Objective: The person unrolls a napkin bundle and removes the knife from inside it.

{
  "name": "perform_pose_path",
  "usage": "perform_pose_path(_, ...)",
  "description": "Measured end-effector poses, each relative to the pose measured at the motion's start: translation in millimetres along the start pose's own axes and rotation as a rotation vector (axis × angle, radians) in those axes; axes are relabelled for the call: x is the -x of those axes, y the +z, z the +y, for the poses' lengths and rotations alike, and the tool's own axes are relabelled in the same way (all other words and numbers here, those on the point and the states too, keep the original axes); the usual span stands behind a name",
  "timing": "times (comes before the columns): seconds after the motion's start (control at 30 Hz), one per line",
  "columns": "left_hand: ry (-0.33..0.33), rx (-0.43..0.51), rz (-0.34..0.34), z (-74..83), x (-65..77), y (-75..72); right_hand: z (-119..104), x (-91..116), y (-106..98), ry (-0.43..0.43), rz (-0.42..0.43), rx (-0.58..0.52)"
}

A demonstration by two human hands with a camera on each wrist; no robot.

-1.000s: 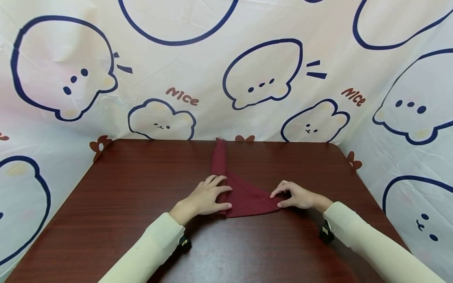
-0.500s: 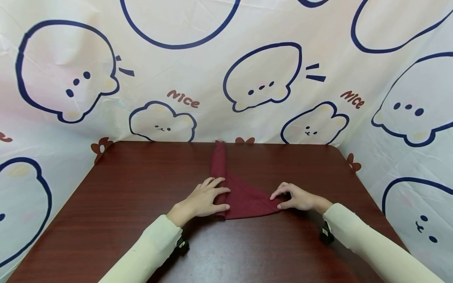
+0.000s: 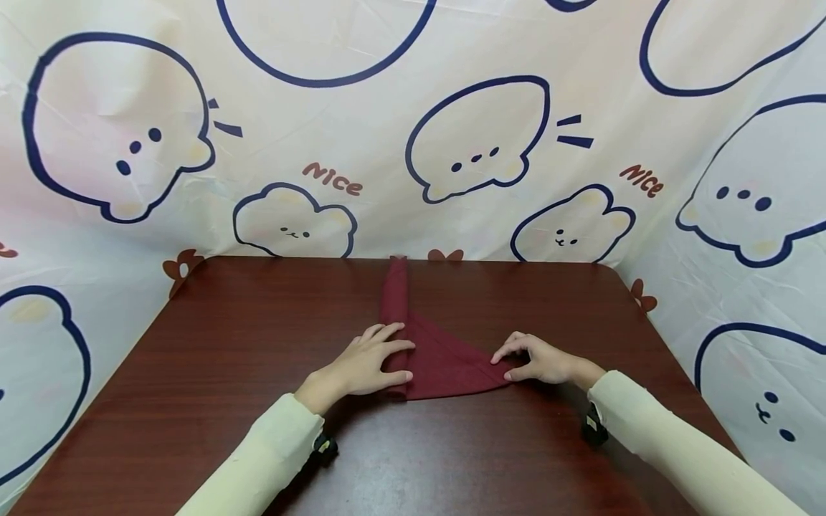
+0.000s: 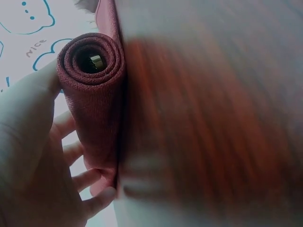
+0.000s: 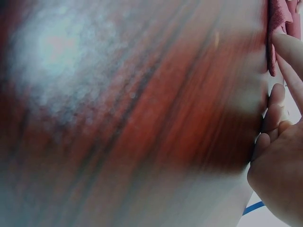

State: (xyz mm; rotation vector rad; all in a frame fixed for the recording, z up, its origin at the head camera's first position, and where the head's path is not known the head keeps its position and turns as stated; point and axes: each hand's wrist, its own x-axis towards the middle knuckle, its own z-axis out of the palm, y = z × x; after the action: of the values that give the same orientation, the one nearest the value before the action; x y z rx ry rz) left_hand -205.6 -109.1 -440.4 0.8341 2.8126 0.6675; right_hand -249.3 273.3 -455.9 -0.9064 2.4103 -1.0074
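A dark red cloth (image 3: pixel 445 362) lies on the table, its left part wound into a long roll (image 3: pixel 395 294) that reaches the far edge. The rest spreads flat and tapers to a corner at the right. My left hand (image 3: pixel 364 362) rests on the roll's near half, fingers spread. In the left wrist view, the roll's coiled end (image 4: pixel 91 59) shows several layers and a small pale gold thing inside, too dark to name. With thumb and forefinger, my right hand (image 3: pixel 545 360) pinches the flat corner. In the right wrist view, only a bit of cloth (image 5: pixel 279 28) shows.
The brown wooden table (image 3: pixel 413 459) has rounded far corners. A pale curtain (image 3: pixel 381 129) printed with cartoon bears hangs behind it and along both sides. Each wrist carries a small black device (image 3: pixel 325 450) under a cream sleeve (image 3: pixel 258 451).
My left hand and the roll beneath it have shifted slightly to the left. The right hand keeps its place at the corner.
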Motion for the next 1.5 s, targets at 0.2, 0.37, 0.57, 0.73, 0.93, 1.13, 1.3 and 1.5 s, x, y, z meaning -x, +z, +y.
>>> perform_pose_path(0.2, 0.004, 0.025, 0.009, -4.4, 3.5, -1.1, 0.3, 0.0, 0.8, 0.003, 0.001, 0.003)
perform_pose_path(0.37, -0.007, 0.051, 0.010, -7.2, 6.6, -1.7, 0.1, -0.4, 0.4, 0.004, -0.005, -0.002)
perform_pose_path(0.57, -0.014, 0.080, 0.011, -9.5, 10.1, -4.0, -1.3, -0.4, 0.1, 0.005, -0.006, -0.004)
perform_pose_path(0.73, -0.015, 0.077, 0.013, -11.6, 11.1, -5.3, -1.6, -0.9, 0.1, 0.004, -0.001, -0.002)
perform_pose_path(0.93, -0.017, 0.079, 0.014, -13.6, 13.2, -7.0, -1.7, -1.0, 0.2, 0.013, -0.005, 0.000)
perform_pose_path(1.13, -0.038, 0.075, 0.006, -17.0, 16.4, -9.7, -1.8, -0.3, 1.3, -0.010, 0.008, -0.001)
perform_pose_path(1.3, -0.045, 0.074, 0.009, -21.3, 20.3, -11.8, -0.9, 0.1, 2.4, -0.034, 0.018, 0.003)
perform_pose_path(1.5, -0.061, 0.087, 0.017, -26.0, 26.4, -15.7, 0.0, 0.1, 1.5, -0.010, 0.013, -0.002)
